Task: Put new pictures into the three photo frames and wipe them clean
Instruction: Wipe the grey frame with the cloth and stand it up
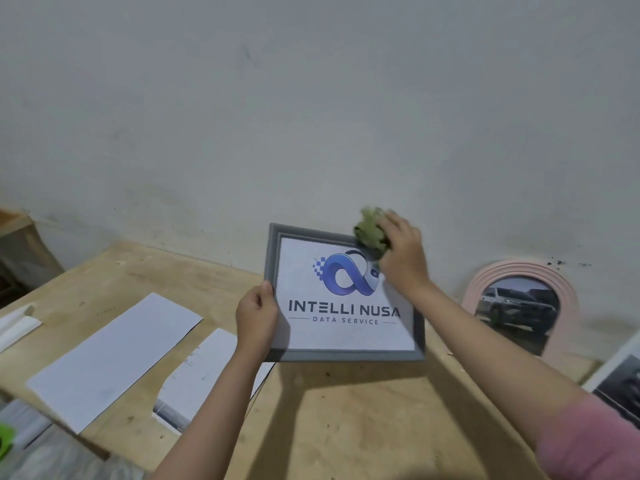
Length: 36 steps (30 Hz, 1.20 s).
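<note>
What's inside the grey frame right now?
The grey frame holds a logo print. The right hand and green cloth cover its upper right corner.

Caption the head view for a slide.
Left hand holds grey frame while right hand wipes it with green cloth.

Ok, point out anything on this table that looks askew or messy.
Only loose paper: cut white sheets lie scattered at angles on the wooden table, left of the grey frame. The frame is tilted only because the left hand holds it for wiping.
</note>
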Tool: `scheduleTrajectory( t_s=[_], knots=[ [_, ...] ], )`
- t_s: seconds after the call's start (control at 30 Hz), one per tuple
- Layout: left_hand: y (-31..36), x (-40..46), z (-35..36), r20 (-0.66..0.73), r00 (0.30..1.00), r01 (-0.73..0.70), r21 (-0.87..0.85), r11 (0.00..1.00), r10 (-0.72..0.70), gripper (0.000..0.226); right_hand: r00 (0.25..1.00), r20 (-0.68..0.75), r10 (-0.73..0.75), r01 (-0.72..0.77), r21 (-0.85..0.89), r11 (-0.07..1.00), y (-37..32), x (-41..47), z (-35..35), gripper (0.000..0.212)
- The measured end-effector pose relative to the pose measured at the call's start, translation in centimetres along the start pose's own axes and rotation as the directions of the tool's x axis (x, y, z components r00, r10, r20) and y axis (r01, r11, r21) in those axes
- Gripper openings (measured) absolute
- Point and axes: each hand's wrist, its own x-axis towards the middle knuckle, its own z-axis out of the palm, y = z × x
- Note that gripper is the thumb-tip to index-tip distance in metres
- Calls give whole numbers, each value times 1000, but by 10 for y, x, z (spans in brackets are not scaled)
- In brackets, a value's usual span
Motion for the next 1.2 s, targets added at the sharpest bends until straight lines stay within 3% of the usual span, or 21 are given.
scheduleTrajectory(
  t_s=[0.07,0.13,0.3,0.4,0.5,0.57,0.7,0.8,0.93,1.07,1.2],
  knots=[
    [7,-4,14,59,997,-58,55,997,55,39,965,54,-256,251,81,965,-41,-3,15,67],
    [10,-8,24,95,991,-102,79,992,94,40,890,132,-437,434,51,900,-63,-6,28,70],
    [-1,-6,12,12,1000,-20,22,1000,20,42,816,343,-466,525,-102,845,-27,-2,34,85],
    [-5,-1,-1,-52,998,35,-9,999,-36,42,869,369,-330,415,-180,892,17,-5,24,83],
    [-3,5,-8,-66,997,46,-29,999,-47,41,953,299,-52,129,-245,961,50,-8,13,90],
    [0,7,-7,-53,998,31,-35,999,-32,42,963,249,100,-46,-212,976,56,-7,7,87],
    [3,7,3,-68,996,47,-30,998,-49,42,949,249,193,-141,-213,967,54,-13,5,85],
    [3,7,11,-91,994,57,-35,998,-60,43,904,297,306,-220,-290,931,54,-20,6,75],
    [6,6,14,-74,997,19,-10,1000,-20,42,865,346,363,-154,-505,849,50,-27,5,34],
    [2,5,13,-78,997,29,14,999,-28,42,759,486,434,-90,-582,809,45,-29,3,28],
    [-2,7,9,-130,990,56,3,998,-56,42,617,663,423,-53,-502,863,42,-31,-2,27]
  ],
)
